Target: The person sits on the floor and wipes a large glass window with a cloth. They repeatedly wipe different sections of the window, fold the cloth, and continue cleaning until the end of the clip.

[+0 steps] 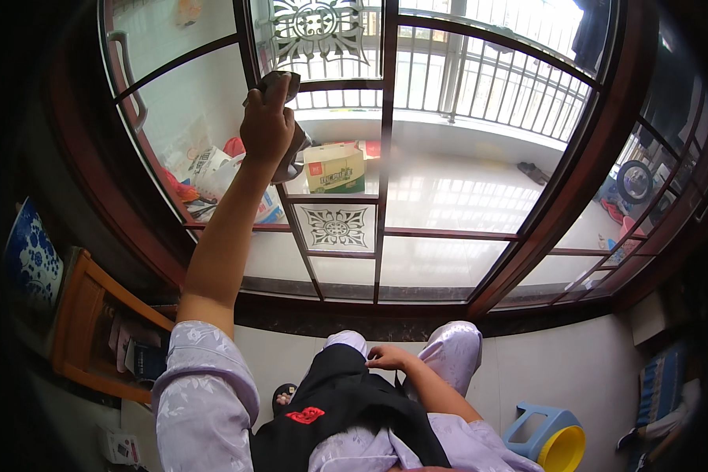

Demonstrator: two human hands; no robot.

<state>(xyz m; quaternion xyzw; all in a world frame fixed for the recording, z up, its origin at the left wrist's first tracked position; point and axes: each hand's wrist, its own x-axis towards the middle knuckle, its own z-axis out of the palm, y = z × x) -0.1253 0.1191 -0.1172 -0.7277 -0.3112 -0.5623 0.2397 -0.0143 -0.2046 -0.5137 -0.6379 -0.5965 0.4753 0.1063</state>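
Observation:
My left hand [269, 127] is stretched forward at the upper left, gripping a dark brown cloth [290, 156]. The cloth hangs below the fingers and covers part of a dark red upright bar of the sliding glass door [387, 147]. Whether it presses on the glass or on the frame is hard to see. Over my lap lies a black apron [342, 389] with a red emblem. My right hand [387, 357] rests by its edge, between my knees, with loosely bent fingers and nothing visible in them. Etched floral patterns [335, 228] decorate the narrow panes.
Behind the glass stand a carton [334, 169], plastic bags [218, 171] and dark slippers [532, 173]. A wooden cabinet [74, 318] with a blue-and-white porcelain vessel [34, 259] is at left. A blue-and-yellow plastic stool [546, 436] lies at lower right.

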